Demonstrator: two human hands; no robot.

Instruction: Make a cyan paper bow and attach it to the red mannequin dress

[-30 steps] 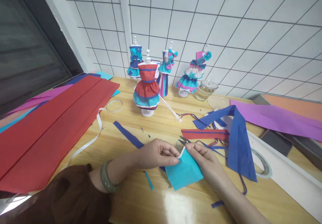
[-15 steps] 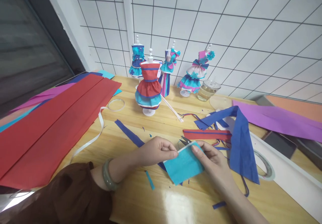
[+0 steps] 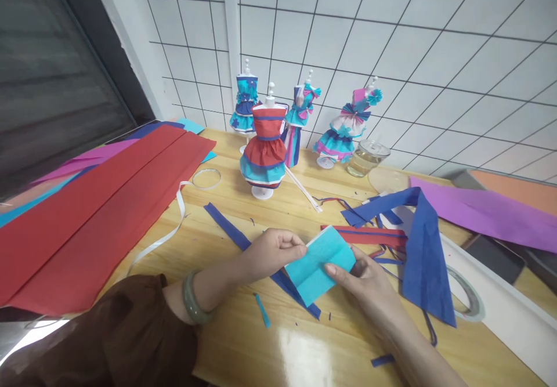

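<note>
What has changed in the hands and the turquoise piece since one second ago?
The turquoise piece has moved up in the view, now hiding the scissors. The right hand has shifted its grip from near the white edge to the piece's right side. The left hand still pinches it. The dress forms and red strip stay put.

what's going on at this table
A person's left hand pinches the edge of a turquoise piece of material, while the right hand grips its other side. A dark blue strip lies below it on the table. Farther back stand four small dress forms in outfits, the nearest mainly red.
</note>
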